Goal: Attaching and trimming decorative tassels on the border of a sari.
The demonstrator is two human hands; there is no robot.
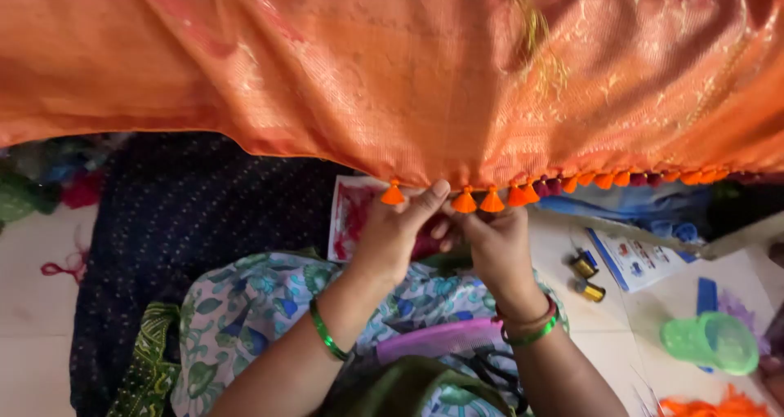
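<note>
An orange woven cloth (392,66) w/ a gold pattern was stretched across the whole top of the view, its lower hem hanging approx. mid-frame. Along that hem a row of small orange tassels (478,200) was seen, w/ a few darker maroon ones further to the right.

The left hand (392,233) was raised to the hem, fingers curled shut, thumb pressed up against the cloth edge between two tassels; the hem was pinched there. The right hand (496,241) was held just beside it, touching the left, fingers bent inward and closed near the tassels; what exactly was gripped by it could not be told, as the fingertips were hidden behind the left hand. Green bangles (327,335) were worn on both wrists.

Below the arms, a blue-green floral print fabric (253,303) was spread over the lap, w/ a pink comb (437,339) and black scissors (494,372) lying on it. To the right, on the pale floor, two gold thread spools (586,276) were set near a printed sheet, and a green plastic cup (710,342) was lying on its side. A dark dotted cloth (188,213) was laid to the left.
</note>
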